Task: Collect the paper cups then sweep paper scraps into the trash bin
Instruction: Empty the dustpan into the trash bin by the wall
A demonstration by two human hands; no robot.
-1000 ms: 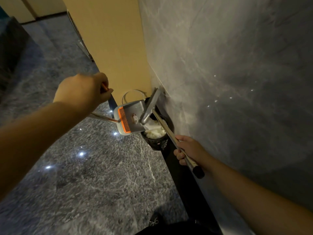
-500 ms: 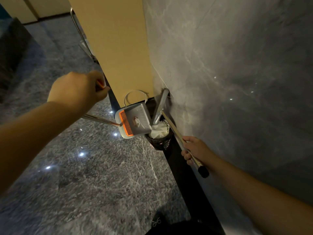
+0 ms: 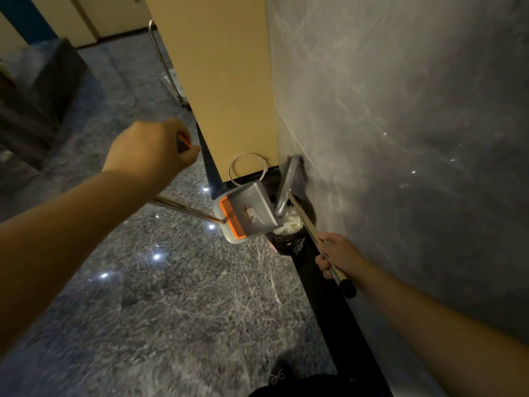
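Observation:
My left hand [image 3: 151, 146] grips the top of a long metal handle that runs down to a grey dustpan [image 3: 247, 212] with an orange comb edge. The pan is tilted over a small black-bagged trash bin [image 3: 289, 239] by the wall, with white paper [image 3: 290, 223] inside the bin. A small scrap [image 3: 249, 213] still lies on the pan. My right hand [image 3: 339, 256] grips the broom handle [image 3: 309, 227] near its black end. The grey broom head [image 3: 287, 184] stands above the bin against the wall.
A grey marble wall [image 3: 400, 138] rises on the right with a black baseboard [image 3: 329, 305]. A tan panel [image 3: 220, 81] stands behind the bin, a white cable loop [image 3: 247, 167] at its foot. A dark sofa [image 3: 37, 104] sits far left on the glossy marble floor [image 3: 171, 310].
The broom head has lifted off the dustpan and swung upright against the wall. The dustpan stays tilted over the bin, and both hands keep their grips.

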